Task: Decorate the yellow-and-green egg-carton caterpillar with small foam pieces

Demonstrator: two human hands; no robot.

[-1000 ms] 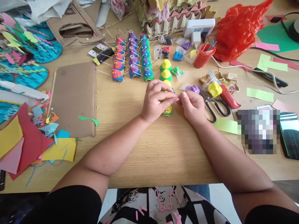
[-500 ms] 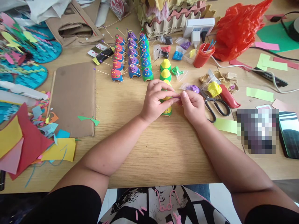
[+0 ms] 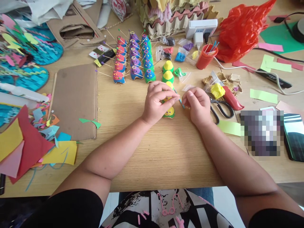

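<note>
My left hand (image 3: pixel 158 101) is over the row of yellow-and-green figures (image 3: pixel 169 113), thumb and forefinger pinched on something too small to make out. Just to its right, my right hand (image 3: pixel 197 103) is closed with curled fingers, and what it holds is hidden. A thin blue stick (image 3: pixel 181 103) shows between the two hands. The front figure has a face on its yellow part; the middle figures are partly covered by my left hand. Left of this row stand blue-and-green (image 3: pixel 149 75), purple (image 3: pixel 136 71) and red-and-blue figures (image 3: pixel 118 76), several with pins stuck in.
Scissors (image 3: pixel 223 109), yellow clay (image 3: pixel 217 91) and a red-handled tool (image 3: pixel 232 97) lie right of my right hand. Behind are a red cup (image 3: pixel 207 57), clay bags (image 3: pixel 180 55) and a power strip (image 3: pixel 201 27). Cardboard (image 3: pixel 73 101) and paper scraps (image 3: pixel 59 152) lie left.
My hands have moved slightly apart; my right hand has shifted a little right and its fingers are more curled. The blue stick now shows between them.
</note>
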